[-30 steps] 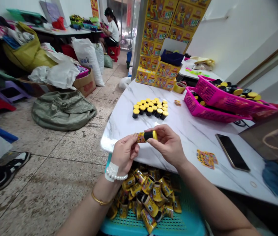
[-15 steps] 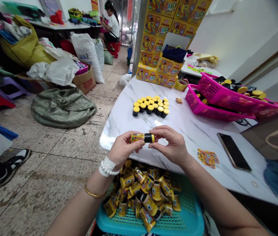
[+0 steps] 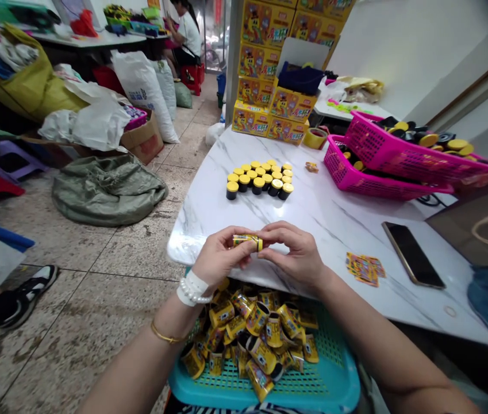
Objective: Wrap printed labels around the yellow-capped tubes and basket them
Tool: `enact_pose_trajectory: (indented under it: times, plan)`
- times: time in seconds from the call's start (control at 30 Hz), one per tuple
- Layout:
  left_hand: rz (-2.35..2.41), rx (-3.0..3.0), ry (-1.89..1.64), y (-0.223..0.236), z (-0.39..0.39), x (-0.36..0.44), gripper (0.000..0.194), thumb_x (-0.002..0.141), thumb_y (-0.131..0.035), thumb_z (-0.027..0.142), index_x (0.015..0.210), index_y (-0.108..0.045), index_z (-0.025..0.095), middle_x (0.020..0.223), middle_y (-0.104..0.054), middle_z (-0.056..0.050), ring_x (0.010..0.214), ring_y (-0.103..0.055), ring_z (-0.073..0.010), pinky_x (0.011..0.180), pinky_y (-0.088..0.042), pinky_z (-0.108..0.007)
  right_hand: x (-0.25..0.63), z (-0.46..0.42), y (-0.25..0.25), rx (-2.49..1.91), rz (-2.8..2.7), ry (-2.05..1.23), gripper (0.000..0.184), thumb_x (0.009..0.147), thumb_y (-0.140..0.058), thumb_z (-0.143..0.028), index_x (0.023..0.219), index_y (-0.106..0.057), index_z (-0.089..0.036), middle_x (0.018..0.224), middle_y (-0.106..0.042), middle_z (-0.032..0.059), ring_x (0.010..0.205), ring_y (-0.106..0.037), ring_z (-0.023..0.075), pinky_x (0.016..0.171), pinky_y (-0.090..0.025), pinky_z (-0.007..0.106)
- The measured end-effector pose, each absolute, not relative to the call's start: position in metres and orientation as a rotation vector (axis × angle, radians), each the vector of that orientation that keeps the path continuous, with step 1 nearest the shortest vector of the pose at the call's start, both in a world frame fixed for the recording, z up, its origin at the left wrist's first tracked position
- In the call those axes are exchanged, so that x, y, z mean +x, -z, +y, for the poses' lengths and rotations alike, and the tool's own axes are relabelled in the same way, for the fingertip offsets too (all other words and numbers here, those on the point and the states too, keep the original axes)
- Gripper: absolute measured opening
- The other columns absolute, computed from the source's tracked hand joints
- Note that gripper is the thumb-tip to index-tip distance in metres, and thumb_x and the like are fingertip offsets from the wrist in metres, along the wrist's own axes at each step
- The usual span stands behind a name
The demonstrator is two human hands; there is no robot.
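My left hand (image 3: 218, 259) is closed around a small yellow printed cup (image 3: 244, 239) that lies sideways above the table's front edge. At the cup's right end, the fingertips of my right hand (image 3: 293, 253) pinch the yellow lid (image 3: 260, 245) of a small black canister. Nearly all of the canister's black body is hidden inside the cup. Below my hands, a teal basket (image 3: 349, 391) carries a heap of similar yellow cups (image 3: 264, 353). Beyond them, several black canisters with yellow lids (image 3: 257, 183) stand upright in a cluster on the white marbled table (image 3: 209, 215).
Right of my right hand lie printed cards (image 3: 365, 268) and a phone (image 3: 414, 255). Two stacked pink baskets (image 3: 381, 187) hold more canisters. A tape roll (image 3: 315, 138) sits by stacked yellow boxes (image 3: 265, 75). Sacks (image 3: 144, 92) and a seated person (image 3: 187, 37) are farther back.
The black canister has slid left into the yellow cup, pushed by my right hand, so its black body has dropped out of sight. My hands have come closer together.
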State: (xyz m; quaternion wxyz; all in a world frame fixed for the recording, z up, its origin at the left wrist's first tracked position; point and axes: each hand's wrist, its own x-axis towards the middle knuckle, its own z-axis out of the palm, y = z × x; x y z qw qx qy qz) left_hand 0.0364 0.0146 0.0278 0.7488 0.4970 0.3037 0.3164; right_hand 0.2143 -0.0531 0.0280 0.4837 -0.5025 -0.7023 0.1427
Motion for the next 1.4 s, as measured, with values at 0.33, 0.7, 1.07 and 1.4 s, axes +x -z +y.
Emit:
enact_pose_trajectory:
  times: [0.33,0.7,1.07,1.4]
  plan:
    - [0.669,1.082,-0.530,-0.031,0.026,0.044,0.042,0.075,-0.077,0.053,0.087,-0.065,0.015,0.067,-0.064,-0.003,0.046,-0.054,-0.0105,0.039,-0.040,-0.020,0.220,-0.057,-0.019,-1.246,-1.637,-0.134,0.028,0.082,-0.072,-0.018,0.109,-0.075,-0.026,0.105,-0.073,0.0076,0.094,-0.071,0.0206,0.085,-0.063,0.039]
    - [0.715,1.625,-0.846,-0.025,0.015,0.048,0.018,0.085,-0.069,0.032,0.093,-0.074,0.017,0.075,-0.070,-0.005,0.065,-0.060,-0.0142,0.060,-0.044,-0.022,0.218,-0.047,-0.017,-1.276,-0.842,-1.308,0.027,0.066,-0.088,-0.031,0.087,-0.078,-0.017,0.080,-0.077,0.0050,0.066,-0.072,0.0148,0.071,-0.063,0.034]
    - [0.663,1.551,-0.614,-0.019,0.036,0.055,0.032,0.089,-0.062,0.047,0.099,-0.060,0.016,0.058,-0.050,0.006,0.046,-0.044,-0.0084,0.045,-0.034,-0.020,0.219,-0.046,-0.014,-1.287,-1.116,-0.744,0.034,0.065,-0.088,-0.031,0.095,-0.078,-0.019,0.088,-0.077,0.0059,0.078,-0.074,0.0183,0.079,-0.064,0.037]
    - [0.616,1.720,-0.657,-0.025,0.025,0.052,0.028,0.091,-0.058,0.044,0.098,-0.062,0.017,0.071,-0.062,0.001,0.055,-0.055,-0.0100,0.051,-0.043,-0.021,0.223,-0.044,-0.022,-1.179,-0.686,-1.470,0.041,0.063,-0.089,-0.045,0.086,-0.074,-0.015,0.067,-0.074,0.0036,0.058,-0.071,0.0152,0.056,-0.062,0.027]
